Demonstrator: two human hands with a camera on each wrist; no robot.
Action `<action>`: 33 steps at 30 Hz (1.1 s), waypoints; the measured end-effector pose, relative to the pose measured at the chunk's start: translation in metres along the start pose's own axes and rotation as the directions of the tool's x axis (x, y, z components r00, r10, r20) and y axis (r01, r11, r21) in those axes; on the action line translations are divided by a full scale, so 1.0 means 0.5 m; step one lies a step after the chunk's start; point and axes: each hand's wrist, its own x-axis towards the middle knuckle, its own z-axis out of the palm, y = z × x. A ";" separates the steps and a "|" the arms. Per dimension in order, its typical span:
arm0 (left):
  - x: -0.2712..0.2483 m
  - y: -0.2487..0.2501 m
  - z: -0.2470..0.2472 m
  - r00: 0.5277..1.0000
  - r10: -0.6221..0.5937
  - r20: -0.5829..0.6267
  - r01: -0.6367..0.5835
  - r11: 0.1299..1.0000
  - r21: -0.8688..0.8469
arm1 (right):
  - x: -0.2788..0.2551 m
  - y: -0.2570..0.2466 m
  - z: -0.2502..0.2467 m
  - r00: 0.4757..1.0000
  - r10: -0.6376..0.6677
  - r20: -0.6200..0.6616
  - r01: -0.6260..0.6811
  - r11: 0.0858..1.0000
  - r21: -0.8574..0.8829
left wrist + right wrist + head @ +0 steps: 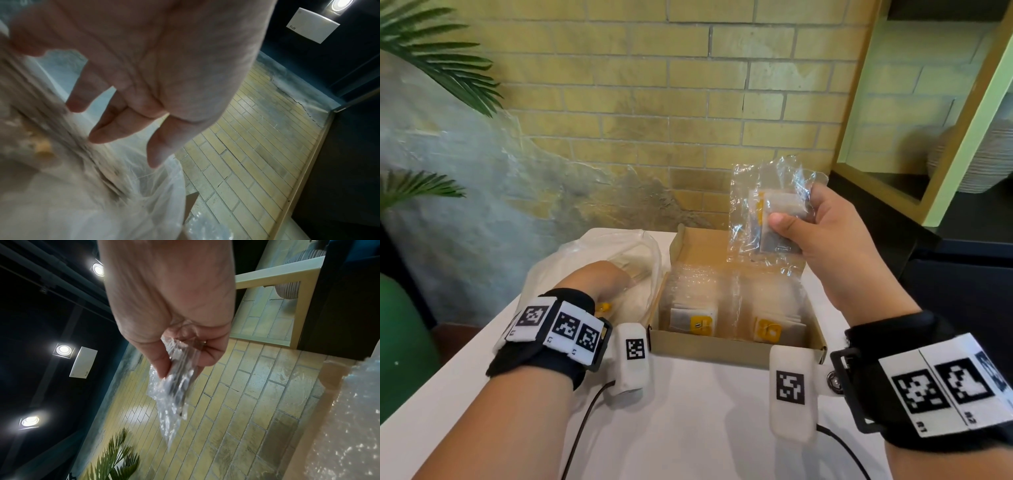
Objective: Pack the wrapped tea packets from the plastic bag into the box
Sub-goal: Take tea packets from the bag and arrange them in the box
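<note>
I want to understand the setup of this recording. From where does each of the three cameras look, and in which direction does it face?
Head: sits on the head, looks forward and down at the white table, cardboard box and brick wall; both forearms and hands show.
Left wrist: looks along the left hand into the plastic bag; palm and straight fingers show.
Right wrist: looks along the right hand, which pinches a wrapped tea packet; palm shows.
Shared: head and right wrist both show that packet; both wrist views show the brick wall.
</note>
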 end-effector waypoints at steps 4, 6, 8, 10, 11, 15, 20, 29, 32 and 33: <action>0.005 -0.008 0.002 1.000 -0.029 -0.006 0.028 0.989 -0.146 | 0.001 0.002 0.002 1.000 0.006 0.001 -0.006 1.000 -0.010; 0.005 -0.012 0.004 0.998 -0.052 0.019 0.055 0.984 -0.171 | 0.001 0.002 0.003 1.000 0.000 0.007 0.000 1.000 -0.015; 0.004 -0.014 0.007 0.996 -0.068 0.057 0.076 0.984 -0.164 | 0.000 0.001 0.003 1.000 -0.009 0.012 0.009 1.000 -0.015; 0.004 -0.013 0.008 0.997 -0.067 0.050 0.072 0.991 -0.110 | -0.001 0.000 0.003 1.000 -0.011 0.012 0.011 1.000 -0.021; 0.005 -0.012 0.006 0.998 -0.057 0.035 0.060 0.995 -0.084 | -0.001 -0.001 0.003 1.000 -0.012 0.010 0.012 1.000 -0.024; 0.008 -0.009 -0.007 0.997 -0.032 -0.068 0.035 0.999 0.035 | -0.002 -0.003 0.005 1.000 -0.007 0.009 0.008 0.999 -0.034; 0.007 -0.014 -0.030 0.925 0.066 -0.374 -0.072 0.997 -0.003 | -0.003 -0.001 0.006 1.000 -0.003 0.007 0.003 0.999 -0.054; -0.050 0.037 -0.045 0.814 0.346 -0.466 -0.576 0.583 -0.573 | -0.003 0.004 0.014 1.000 0.020 0.013 -0.019 0.999 -0.034; -0.075 0.063 -0.031 0.753 0.450 -0.481 -0.658 0.494 -0.568 | -0.006 0.003 0.016 0.999 0.041 0.031 -0.041 0.999 0.007; -0.082 0.071 -0.025 0.737 0.475 -0.481 -0.674 0.466 -0.573 | -0.006 0.004 0.017 0.998 0.049 0.035 -0.050 0.999 0.016</action>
